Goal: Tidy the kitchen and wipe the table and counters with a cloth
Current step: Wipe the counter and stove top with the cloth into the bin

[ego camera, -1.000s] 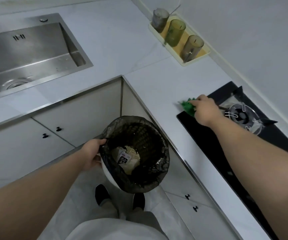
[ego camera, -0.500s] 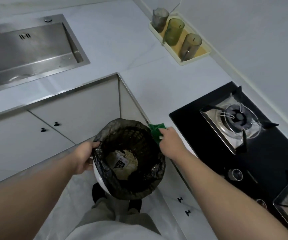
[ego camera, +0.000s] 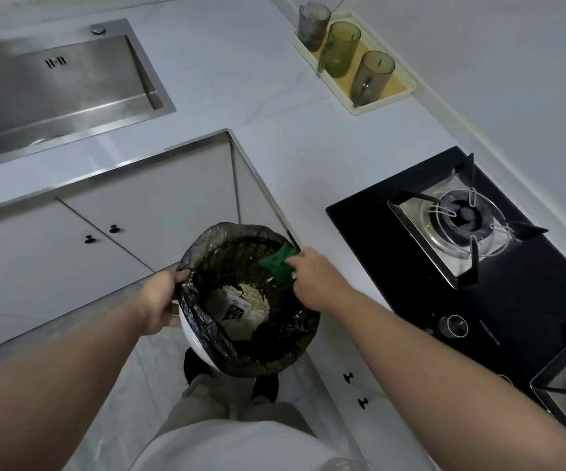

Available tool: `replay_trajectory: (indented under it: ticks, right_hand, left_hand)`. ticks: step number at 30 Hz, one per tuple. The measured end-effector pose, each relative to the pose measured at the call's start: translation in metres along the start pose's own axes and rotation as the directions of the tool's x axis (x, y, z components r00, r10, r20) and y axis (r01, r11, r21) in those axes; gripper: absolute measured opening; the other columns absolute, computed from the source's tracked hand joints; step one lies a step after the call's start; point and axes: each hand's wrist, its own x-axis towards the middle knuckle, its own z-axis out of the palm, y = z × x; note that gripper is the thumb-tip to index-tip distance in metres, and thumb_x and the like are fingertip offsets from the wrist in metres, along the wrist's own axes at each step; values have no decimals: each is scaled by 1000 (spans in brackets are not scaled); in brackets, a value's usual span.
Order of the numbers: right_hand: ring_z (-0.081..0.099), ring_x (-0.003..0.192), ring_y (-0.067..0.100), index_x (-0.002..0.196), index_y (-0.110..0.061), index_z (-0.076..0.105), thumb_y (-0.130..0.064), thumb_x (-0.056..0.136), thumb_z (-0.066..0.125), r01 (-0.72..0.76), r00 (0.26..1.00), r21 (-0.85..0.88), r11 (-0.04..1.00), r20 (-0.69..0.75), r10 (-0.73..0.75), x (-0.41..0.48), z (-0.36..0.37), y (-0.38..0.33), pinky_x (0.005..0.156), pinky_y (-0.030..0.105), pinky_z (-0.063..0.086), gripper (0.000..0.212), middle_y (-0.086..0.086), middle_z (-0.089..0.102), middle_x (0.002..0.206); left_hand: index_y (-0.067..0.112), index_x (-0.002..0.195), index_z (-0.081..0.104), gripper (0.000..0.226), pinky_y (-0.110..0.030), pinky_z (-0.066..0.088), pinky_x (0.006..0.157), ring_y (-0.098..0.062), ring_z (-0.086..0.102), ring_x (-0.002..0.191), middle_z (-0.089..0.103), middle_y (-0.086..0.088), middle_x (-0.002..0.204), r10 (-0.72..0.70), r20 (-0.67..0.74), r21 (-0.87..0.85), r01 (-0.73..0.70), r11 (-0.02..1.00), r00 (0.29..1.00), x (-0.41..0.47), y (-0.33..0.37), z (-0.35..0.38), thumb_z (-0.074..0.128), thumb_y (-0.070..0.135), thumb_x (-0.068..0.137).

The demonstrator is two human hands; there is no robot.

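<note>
Off the front-left corner of the black glass hob (ego camera: 393, 266) and over the white counter's (ego camera: 308, 158) edge the right hand (ego camera: 312, 277) had come, and it hung at the far-right rim of the white round bin with the black plastic liner (ego camera: 203, 239), fingers pinching the small green cloth (ego camera: 278, 263). The left hand (ego camera: 159, 300) was curled round the bin's left rim, holding it up beside the counter edge. Crumbs were probably being shaken in, so that stretch looked wiped; the cloth was bunched, one flat corner poking over the liner.

We count three tumblers (ego camera: 342, 49) on one tray (ego camera: 395, 86), one sink (ego camera: 54, 93), one lined bin (ego camera: 203, 329), one green cloth (ego camera: 279, 263), one hob (ego camera: 393, 266) showing two burners (ego camera: 458, 215), four cabinet knobs (ego camera: 114, 228), plus two hands: left hand (ego camera: 159, 300), right hand (ego camera: 315, 280).
</note>
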Motion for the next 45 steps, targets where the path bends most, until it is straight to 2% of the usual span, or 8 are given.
replay_trajectory:
  ticks: [4,8,15,20,30,36,41,45]
  right_hand:
    - [48,113,26,135,-8,55,-2,89,42,21,987,121,992,-158,-2,-8,-15,-4,98,38,46,47,9,46,123]
    - [44,111,30,131,-9,52,-8,93,49,-177,929,-71,982,-342,143,8,-39,24,81,35,45,38,13,40,131]
    - [53,107,32,116,-10,62,-9,89,44,-15,1000,-38,999,-26,14,-10,1,4,92,45,49,33,11,47,117]
    - [40,115,31,138,-15,51,-7,92,49,-171,897,-88,981,-426,118,-8,-25,28,87,43,51,46,12,39,135]
    - [37,117,35,134,-26,55,-9,95,41,2,1000,-602,798,-7,-8,-5,-28,29,88,48,43,45,9,36,140]
    - [42,107,29,137,-30,56,-4,92,47,27,987,-473,881,154,52,-37,-35,42,87,44,50,52,4,43,128]
    - [39,102,26,142,-27,50,-7,93,45,-163,982,-330,930,-149,120,-26,-53,40,78,38,44,54,7,41,132]
    - [50,113,36,137,-17,54,-2,91,42,-328,941,-174,928,-150,304,-29,-18,31,90,42,49,49,14,43,133]
  left_hand:
    - [10,116,67,36,-48,59,77,-30,65,80,69,-13,98,3,-5,-24,-3,1000,1000,-4,-9,3,43,33,101]
    - [11,118,66,36,-51,58,83,-28,65,78,68,-11,95,0,-23,-49,-1,999,1000,-8,-17,7,43,33,101]
    - [13,111,65,33,-40,58,66,-28,65,74,66,-10,89,-8,-6,-51,8,999,1000,-17,-24,11,40,33,102]
    - [16,106,65,31,-47,58,77,-29,64,76,65,-10,89,0,14,-57,1,998,1000,-16,-27,12,40,33,102]
    - [14,108,66,31,-55,55,89,-33,65,89,66,-12,98,14,61,9,-14,1000,998,-15,-26,13,41,31,102]
    - [11,115,65,33,-49,60,74,-34,67,90,67,-13,96,17,107,29,-20,999,994,-20,-28,13,41,31,103]
    - [10,115,65,34,-41,59,65,-34,66,90,67,-13,95,2,134,34,-7,999,991,-25,-31,14,41,30,103]
    - [11,114,66,34,-45,60,71,-35,66,94,68,-12,95,-2,145,40,-4,999,989,-25,-34,15,41,31,103]
